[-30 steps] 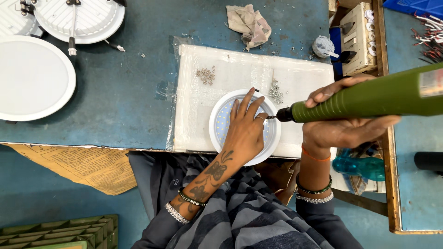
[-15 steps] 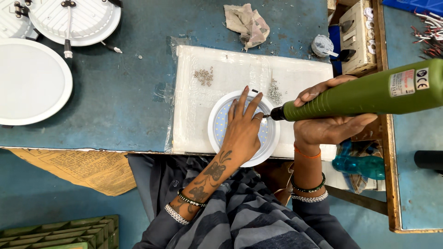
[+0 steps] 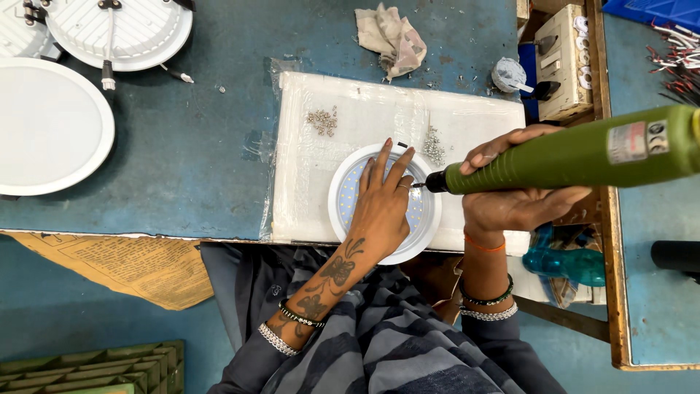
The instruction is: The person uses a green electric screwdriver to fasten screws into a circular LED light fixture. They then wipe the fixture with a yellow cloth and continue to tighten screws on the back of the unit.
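- A round white light housing [image 3: 421, 241], its inside dotted with small LEDs, lies on a white plastic-wrapped board [image 3: 350, 138] at the table's near edge.
- The left hand [image 3: 383, 204] rests flat in it, fingers spread wide, gripping nothing.
- The right hand [image 3: 514, 193] is wrapped around a green electric screwdriver [image 3: 576, 157], tip at the housing's rim.
- Two small heaps of screws [image 3: 322, 120] lie on the board.
- The blue table [image 3: 204, 138] also bears white round panels [image 3: 51, 128] and a crumpled rag [image 3: 394, 36].

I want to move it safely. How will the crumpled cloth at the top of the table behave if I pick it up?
The cloth lies in soft folds, so it will probably hang limp. It looks thin, likely light. It should not roll or slide far on the blue table.
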